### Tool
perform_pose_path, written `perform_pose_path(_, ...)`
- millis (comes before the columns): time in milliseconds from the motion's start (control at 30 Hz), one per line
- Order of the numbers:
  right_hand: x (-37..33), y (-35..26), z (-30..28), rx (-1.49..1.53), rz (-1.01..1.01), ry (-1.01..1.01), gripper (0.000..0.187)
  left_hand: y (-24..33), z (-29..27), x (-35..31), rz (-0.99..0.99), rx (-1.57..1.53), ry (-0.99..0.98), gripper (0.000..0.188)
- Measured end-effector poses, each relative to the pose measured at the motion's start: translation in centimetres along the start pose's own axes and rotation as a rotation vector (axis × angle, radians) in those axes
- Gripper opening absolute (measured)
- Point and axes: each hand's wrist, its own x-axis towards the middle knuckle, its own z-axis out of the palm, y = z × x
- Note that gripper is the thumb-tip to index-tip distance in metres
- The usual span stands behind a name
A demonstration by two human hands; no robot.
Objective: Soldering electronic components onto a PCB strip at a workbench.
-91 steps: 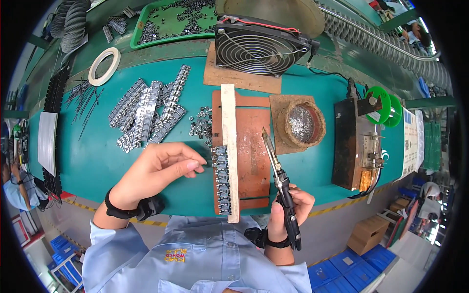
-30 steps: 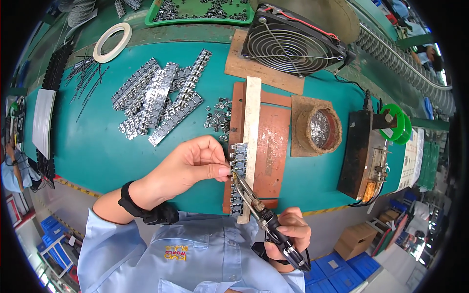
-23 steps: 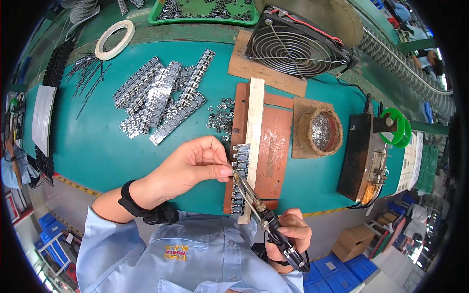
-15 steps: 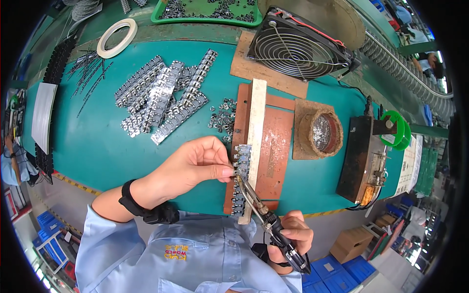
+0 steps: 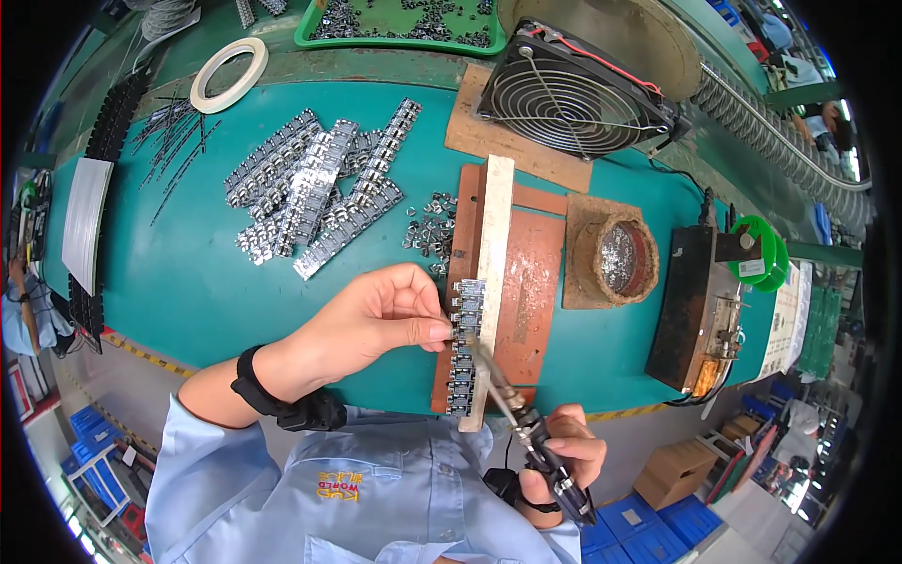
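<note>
Now that the right hand (image 5: 575,449), wrapped round the soldering iron (image 5: 533,433), has edged it back, apparently lifting the heat, the left hand (image 5: 387,315) pinches something indistinct at the circuit strip (image 5: 461,381) along the pale bar (image 5: 493,244).

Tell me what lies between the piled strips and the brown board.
In the head view, small loose silvery parts lie scattered on the green mat between the piled strips and the brown board.

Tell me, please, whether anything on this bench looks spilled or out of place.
Small metal parts lie scattered on the green mat beside the brown board, whereas similar-looking ones sit in the green tray. Silvery specks also dot the board.
</note>
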Motion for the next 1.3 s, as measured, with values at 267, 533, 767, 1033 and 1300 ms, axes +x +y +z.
perform_pose_path(267,-0.5,1.1,0.2,-0.152,0.153,0.534,0.041,0.2,0.4,-0.1,0.004,-0.004,0.013,0.013)
perform_pose_path(533,0.8,1.0,-0.1,-0.259,0.282,0.599,0.041,0.2,0.7,0.0,0.000,-0.002,0.000,0.013)
perform_pose_path(767,0.5,2.4,0.0,-0.002,0.199,0.506,0.041,1.8,1.1,-0.9,0.144,0.293,0.117,0.014)
perform_pose_path(1033,0.3,2.8,-1.0,0.012,0.159,0.479,0.041,3.9,1.6,1.0,0.394,1.402,0.412,0.020)
perform_pose_path(1300,0.3,2.7,-1.2,0.010,0.186,0.487,0.042,4.0,1.6,1.9,0.431,1.425,0.360,0.015)
